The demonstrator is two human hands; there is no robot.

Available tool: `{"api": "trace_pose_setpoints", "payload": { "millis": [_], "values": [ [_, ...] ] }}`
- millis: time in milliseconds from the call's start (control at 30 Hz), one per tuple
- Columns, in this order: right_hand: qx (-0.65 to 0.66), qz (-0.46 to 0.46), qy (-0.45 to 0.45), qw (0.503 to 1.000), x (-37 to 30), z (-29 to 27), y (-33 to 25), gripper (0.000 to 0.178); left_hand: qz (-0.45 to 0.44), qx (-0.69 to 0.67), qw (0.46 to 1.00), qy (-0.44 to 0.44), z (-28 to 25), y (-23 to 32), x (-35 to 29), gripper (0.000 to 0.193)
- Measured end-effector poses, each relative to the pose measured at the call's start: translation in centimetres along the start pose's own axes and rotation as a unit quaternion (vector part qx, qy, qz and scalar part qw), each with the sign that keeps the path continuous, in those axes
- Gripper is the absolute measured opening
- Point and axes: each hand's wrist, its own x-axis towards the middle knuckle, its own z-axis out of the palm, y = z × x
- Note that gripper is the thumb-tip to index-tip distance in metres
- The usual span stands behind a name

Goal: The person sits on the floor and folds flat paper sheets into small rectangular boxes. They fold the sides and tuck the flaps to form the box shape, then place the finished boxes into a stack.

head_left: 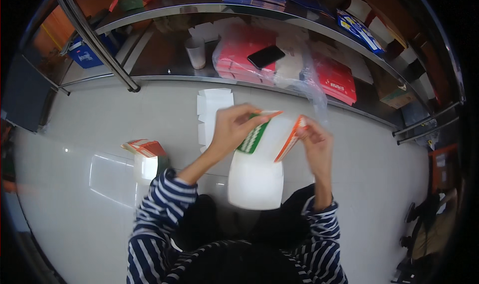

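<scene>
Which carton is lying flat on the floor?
The white carton beyond the left hand; the orange carton at left has raised walls, and both hands hold the third carton.

Head view, taken through the left one of two wide fisheye cameras worn on the person's head. The camera looks steeply down and forward from above the dark-clad legs (294,216), so that the striped sleeves (162,209) rise from the lower edge. The left hand (232,127) and the right hand (316,140) lie close, near mid-frame; beyond them the pale floor (371,169) extends to the shelving (164,59), farther off (its straight edges bow toward the rim).
</scene>
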Motion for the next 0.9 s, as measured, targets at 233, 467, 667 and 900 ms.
{"api": "trace_pose_setpoints", "payload": {
  "millis": [233,467,667,900],
  "values": [
    [-0.261,-0.074,0.022,0.962,0.9,-8.5,-0.3,0.016,0.109,-0.047,0.987,-0.106,7.4,-1.5,3.8,0.016],
    [-0.223,-0.044,0.017,0.974,-1.9,-10.9,2.8,0.021,0.148,-0.002,0.979,-0.141,8.7,-1.5,2.1,0.020],
    [-0.128,-0.045,0.044,0.990,-2.9,-10.3,2.3,0.027,0.064,-0.087,0.982,-0.152,8.8,-0.4,2.2,0.011],
    [-0.113,-0.020,-0.053,0.992,-2.9,-9.9,1.9,0.027,-0.023,-0.129,0.979,-0.156,8.4,-0.8,2.0,0.009]
  ]
}}
